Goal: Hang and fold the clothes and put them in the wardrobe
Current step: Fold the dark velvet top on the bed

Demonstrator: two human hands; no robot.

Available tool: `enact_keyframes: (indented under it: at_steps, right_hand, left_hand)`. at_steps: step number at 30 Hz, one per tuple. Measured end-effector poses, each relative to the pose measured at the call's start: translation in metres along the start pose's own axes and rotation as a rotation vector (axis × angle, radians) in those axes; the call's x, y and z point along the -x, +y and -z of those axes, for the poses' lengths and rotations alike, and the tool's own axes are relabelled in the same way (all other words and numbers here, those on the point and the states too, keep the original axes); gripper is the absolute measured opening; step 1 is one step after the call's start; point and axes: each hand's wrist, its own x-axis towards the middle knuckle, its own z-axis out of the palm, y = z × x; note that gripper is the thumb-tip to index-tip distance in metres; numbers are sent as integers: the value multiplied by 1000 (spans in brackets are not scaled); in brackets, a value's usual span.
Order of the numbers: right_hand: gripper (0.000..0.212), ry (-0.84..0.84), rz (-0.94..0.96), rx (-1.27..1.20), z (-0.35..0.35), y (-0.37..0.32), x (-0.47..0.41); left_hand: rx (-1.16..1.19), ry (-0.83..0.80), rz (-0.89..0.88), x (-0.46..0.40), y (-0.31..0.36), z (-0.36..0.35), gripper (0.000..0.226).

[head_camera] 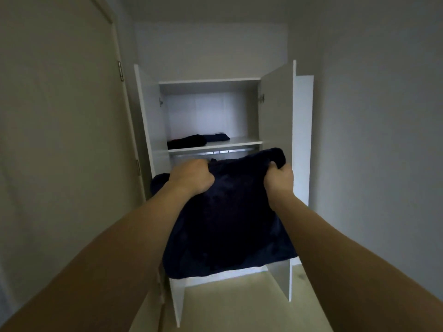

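Both hands up at the open wardrobe (278, 111): left hand (191, 176) and right hand (279, 177) each bunch the top edge of a dark garment (227, 224), just below the rail (211, 152). Soft, floppy, probably light, so holding it by the shoulders looks sensible.

Two hands, left hand (191, 176) and right hand (279, 177), hold up a dark blue cloth (227, 224); two folded clothes (199, 140) lie on the white wardrobe (275, 121) shelf.
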Motion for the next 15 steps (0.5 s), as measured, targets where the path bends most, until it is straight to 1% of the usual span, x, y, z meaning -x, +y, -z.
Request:
enact_keyframes:
  at_steps: [2,6,9,11,13,15]
  right_hand:
    - [35,2,-17,-32,-41,6,-56]
    - [35,19,-34,-70,-105,16,-164]
    - [34,54,-57,-79,-133,34,-248]
    - [32,70,-69,-95,-147,49,-303]
    - [31,70,-52,-127,-164,63,-364]
    - [34,62,-20,-134,-185,75,-421]
  left_hand:
    - [-1,25,9,-65,-24,-15,13]
    - [10,33,21,-191,-52,-46,10]
    - [-4,10,-11,-282,-56,-81,15]
    - [-24,-3,-43,-340,-55,-106,13]
    - [-60,16,-63,-398,-53,-127,9]
    - [-71,22,-59,-453,-55,-147,10]
